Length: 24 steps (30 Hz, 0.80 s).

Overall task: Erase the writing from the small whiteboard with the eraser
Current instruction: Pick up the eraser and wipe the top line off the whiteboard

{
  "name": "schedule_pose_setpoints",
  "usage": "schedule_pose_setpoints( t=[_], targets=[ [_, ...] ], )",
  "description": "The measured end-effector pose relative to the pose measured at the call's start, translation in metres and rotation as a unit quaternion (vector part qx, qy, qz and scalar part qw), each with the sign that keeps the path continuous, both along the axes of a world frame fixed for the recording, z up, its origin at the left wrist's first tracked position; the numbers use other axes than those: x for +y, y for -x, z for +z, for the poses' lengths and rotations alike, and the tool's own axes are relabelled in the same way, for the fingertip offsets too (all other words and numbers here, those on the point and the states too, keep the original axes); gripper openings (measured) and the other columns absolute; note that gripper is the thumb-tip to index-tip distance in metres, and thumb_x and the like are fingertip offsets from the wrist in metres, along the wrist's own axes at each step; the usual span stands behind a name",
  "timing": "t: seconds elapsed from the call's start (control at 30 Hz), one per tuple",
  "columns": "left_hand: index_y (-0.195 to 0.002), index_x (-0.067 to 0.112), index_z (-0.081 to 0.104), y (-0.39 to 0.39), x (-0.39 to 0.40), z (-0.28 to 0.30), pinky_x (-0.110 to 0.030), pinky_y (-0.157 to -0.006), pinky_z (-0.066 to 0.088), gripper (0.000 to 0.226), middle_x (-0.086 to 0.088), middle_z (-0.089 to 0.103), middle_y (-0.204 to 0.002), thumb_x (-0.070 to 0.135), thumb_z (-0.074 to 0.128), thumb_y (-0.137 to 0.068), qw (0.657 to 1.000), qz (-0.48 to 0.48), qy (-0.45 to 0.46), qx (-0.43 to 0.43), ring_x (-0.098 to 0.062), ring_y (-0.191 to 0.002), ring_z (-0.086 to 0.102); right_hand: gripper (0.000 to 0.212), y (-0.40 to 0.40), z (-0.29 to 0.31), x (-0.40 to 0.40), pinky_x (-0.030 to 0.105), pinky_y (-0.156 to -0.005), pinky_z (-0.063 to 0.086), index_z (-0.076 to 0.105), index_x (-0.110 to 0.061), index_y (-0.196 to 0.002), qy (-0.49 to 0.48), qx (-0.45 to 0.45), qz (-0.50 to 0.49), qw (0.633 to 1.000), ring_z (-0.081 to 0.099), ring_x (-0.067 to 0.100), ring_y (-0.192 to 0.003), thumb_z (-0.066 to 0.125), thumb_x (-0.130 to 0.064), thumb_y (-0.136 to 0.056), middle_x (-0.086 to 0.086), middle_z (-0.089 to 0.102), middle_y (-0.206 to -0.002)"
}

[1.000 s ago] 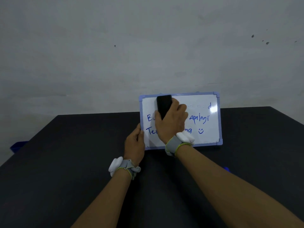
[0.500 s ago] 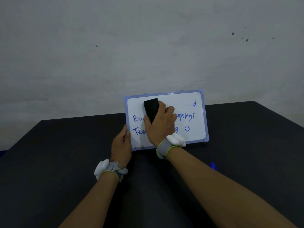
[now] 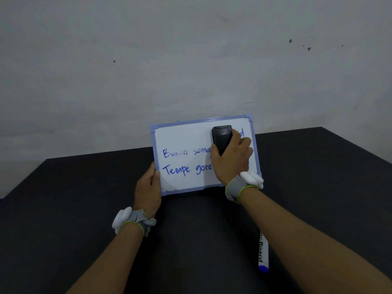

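While the left hand point(image 3: 148, 187) grips the board point(image 3: 182, 143) by its edge, the right hand point(image 3: 232, 160) holds the eraser point(image 3: 221, 137) pressed on it. A pen point(image 3: 263, 253) lies on the surface point(image 3: 63, 209).

I'm gripping a black eraser point(image 3: 221, 138) with a smooth, slightly shiny plastic shell against the glossy white whiteboard point(image 3: 182, 141), framed in pale blue plastic. It's standing on a matt black table point(image 3: 63, 209). Grey cloth wristbands point(image 3: 137, 219) are hugging my wrists; the wall point(image 3: 148, 60) is looking dull and rough.
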State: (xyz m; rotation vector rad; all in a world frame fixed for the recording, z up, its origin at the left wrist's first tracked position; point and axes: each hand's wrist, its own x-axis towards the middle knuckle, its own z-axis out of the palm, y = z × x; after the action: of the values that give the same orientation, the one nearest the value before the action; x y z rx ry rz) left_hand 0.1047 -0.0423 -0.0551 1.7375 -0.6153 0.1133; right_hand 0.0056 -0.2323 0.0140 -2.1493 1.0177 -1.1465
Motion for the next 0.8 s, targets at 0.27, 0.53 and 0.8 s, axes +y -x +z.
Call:
schedule_pose_setpoints(
  t=[0.27, 0.53, 0.8],
  targets=[
    [-0.144, 0.020, 0.042, 0.000, 0.000, -0.003, 0.003, -0.080, 0.038, 0.042, 0.015, 0.053, -0.129, 0.015, 0.041, -0.103, 1.000, 0.009, -0.009, 0.000, 0.009, -0.103, 0.053, 0.061, 0.023, -0.006, -0.039, 0.040, -0.073, 0.044, 0.042, -0.014, -0.130, -0.009, -0.012, -0.013, 1.000, 0.044, 0.035, -0.098, 0.068, -0.041, -0.082, 0.016, 0.041, -0.118],
    [-0.144, 0.017, 0.042, -0.001, -0.002, -0.002, -0.005, -0.084, 0.040, 0.042, 0.011, 0.052, -0.131, 0.014, 0.042, -0.103, 1.000, 0.017, -0.006, -0.002, -0.007, -0.115, 0.052, 0.060, 0.030, 0.000, -0.043, 0.036, -0.074, 0.036, 0.042, -0.011, -0.130, -0.033, -0.031, -0.014, 0.999, 0.044, 0.036, -0.102, 0.068, -0.037, -0.083, 0.016, 0.041, -0.122],
    [-0.144, 0.021, 0.042, -0.001, 0.000, -0.001, 0.004, -0.075, 0.040, 0.042, 0.015, 0.054, -0.124, 0.014, 0.043, -0.102, 1.000, 0.009, -0.010, 0.006, 0.019, -0.099, 0.054, 0.063, -0.010, 0.011, 0.020, 0.041, -0.066, 0.048, 0.044, -0.015, -0.131, 0.081, -0.030, 0.077, 0.993, 0.045, 0.028, -0.091, 0.069, -0.041, -0.080, 0.012, 0.045, -0.110]
  ],
)
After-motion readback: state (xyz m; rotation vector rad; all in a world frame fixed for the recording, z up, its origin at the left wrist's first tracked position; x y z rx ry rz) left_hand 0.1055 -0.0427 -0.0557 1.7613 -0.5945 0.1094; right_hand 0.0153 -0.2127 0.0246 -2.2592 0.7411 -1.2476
